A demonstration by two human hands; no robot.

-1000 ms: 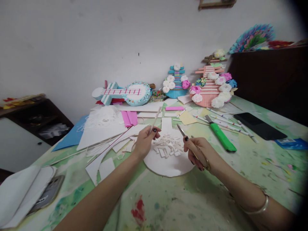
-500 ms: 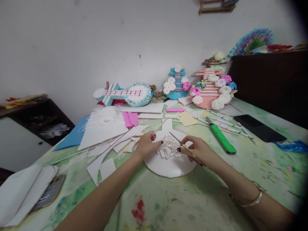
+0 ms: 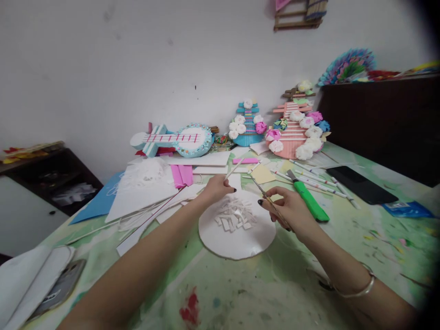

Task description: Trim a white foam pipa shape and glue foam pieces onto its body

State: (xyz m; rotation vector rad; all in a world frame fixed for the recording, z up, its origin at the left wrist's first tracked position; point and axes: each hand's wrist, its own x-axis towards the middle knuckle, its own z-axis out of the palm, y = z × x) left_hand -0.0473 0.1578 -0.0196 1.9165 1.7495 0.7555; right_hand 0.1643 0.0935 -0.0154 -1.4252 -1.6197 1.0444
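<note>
My left hand (image 3: 217,188) pinches a thin white strip (image 3: 233,169) that slants up and to the right, above the far edge of a white round disc (image 3: 237,233). My right hand (image 3: 287,208) is closed round small scissors (image 3: 263,192), blades pointing up-left toward the strip. A heap of small white cut pieces (image 3: 234,215) lies on the disc between the two hands.
A green utility knife (image 3: 309,199), several pens (image 3: 309,176) and a black phone (image 3: 360,184) lie to the right. White and pink sheets (image 3: 161,181) are stacked at left. Paper guitars with flowers (image 3: 295,130) stand by the wall. A phone in a case (image 3: 57,286) lies near left.
Both hands have risen from the heap of pieces and moved farther from me. The strip and the scissors' blades now meet above the disc's far edge. The view has shifted slightly.
</note>
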